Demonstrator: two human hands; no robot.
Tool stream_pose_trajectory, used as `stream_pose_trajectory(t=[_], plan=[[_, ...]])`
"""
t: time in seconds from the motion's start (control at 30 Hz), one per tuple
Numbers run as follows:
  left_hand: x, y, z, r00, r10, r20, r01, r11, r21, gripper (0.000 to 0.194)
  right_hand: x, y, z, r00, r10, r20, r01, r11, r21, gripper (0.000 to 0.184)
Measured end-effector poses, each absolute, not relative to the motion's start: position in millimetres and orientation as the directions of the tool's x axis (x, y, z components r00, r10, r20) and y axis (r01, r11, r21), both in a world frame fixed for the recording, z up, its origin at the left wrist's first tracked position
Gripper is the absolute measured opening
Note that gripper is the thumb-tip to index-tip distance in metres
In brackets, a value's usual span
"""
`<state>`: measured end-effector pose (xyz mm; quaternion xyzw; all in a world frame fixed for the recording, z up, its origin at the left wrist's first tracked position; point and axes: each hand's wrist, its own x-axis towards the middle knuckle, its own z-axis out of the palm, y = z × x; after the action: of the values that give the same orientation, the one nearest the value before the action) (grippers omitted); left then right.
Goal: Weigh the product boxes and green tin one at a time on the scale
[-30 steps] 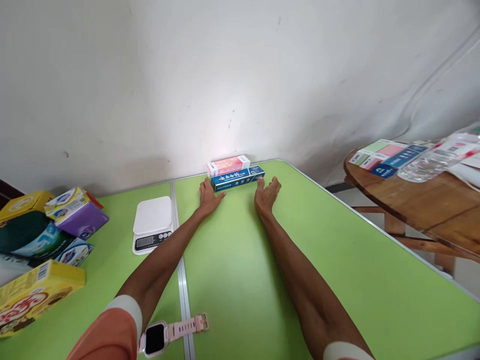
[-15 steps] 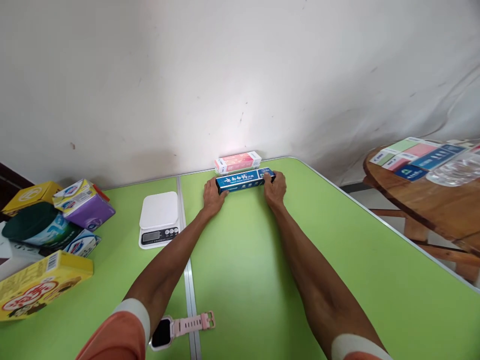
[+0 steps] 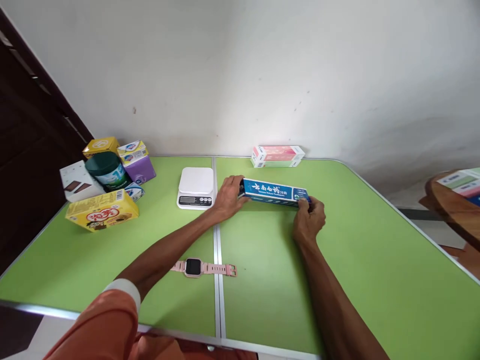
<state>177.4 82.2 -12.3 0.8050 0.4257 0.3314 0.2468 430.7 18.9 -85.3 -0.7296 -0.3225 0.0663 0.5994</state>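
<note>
Blue box [image 3: 273, 192] moved away from wall [image 3: 232, 75], L fingers [image 3: 235, 182] & R fingers [image 3: 318, 209] holding ends over green tbl [image 3: 262, 300].

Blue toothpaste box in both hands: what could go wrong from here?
The blue box is gripped only at its ends, so it might slip if the left hand or right hand loosens. The left hand, close beside the white scale, could bump it.

Tbl [image 3: 258, 300] green; watch [image 3: 193, 267] pink w/ blk face; scale [image 3: 196, 181] wht w/ 1 blk panel.
</note>
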Motion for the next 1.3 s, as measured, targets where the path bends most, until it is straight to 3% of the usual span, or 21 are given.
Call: stream_pose_trajectory(t=[0.13,0.23,0.47,0.63,0.77,0.97,1.13,1.3], plan=[[104,98,23,0.414,0.822,0.391,0.571,-0.569,0.592,0.061,369,23,-70,0.699,0.661,0.272,0.290,0.087,-0.953,0.066],[41,109,31,0.350,0.838,0.419,0.597,-0.544,0.589,0.065,317,36,-62,0.611,0.744,0.270,0.224,0.164,-0.961,0.071],[-46,125,-12,0.097,0.929,0.356,0.456,-0.360,0.814,0.075,244,71,-63,0.463,0.826,0.322,0.144,0.288,-0.947,0.081],[-52,123,-41,0.046,0.969,0.244,0.267,-0.247,0.931,0.094,235,75,-64,0.411,0.808,0.423,0.241,0.352,-0.905,0.077],[-40,114,-45,0.008,0.986,0.169,0.183,-0.168,0.969,0.113,236,70,-63,0.413,0.834,0.365,0.210,0.303,-0.930,0.085],[-19,102,-46,-0.165,0.973,0.159,0.156,-0.134,0.979,0.104,238,65,-58,0.414,0.891,0.185,0.093,0.161,-0.983,0.098],[-15,94,-50,-0.183,0.959,0.217,0.181,-0.184,0.966,0.108,239,58,-52,0.341,0.896,0.285,0.175,0.237,-0.956,0.092],[-21,94,-53,-0.136,0.955,0.264,0.157,-0.243,0.957,0.088,239,55,-50,0.308,0.894,0.327,0.203,0.274,-0.940,0.088]])
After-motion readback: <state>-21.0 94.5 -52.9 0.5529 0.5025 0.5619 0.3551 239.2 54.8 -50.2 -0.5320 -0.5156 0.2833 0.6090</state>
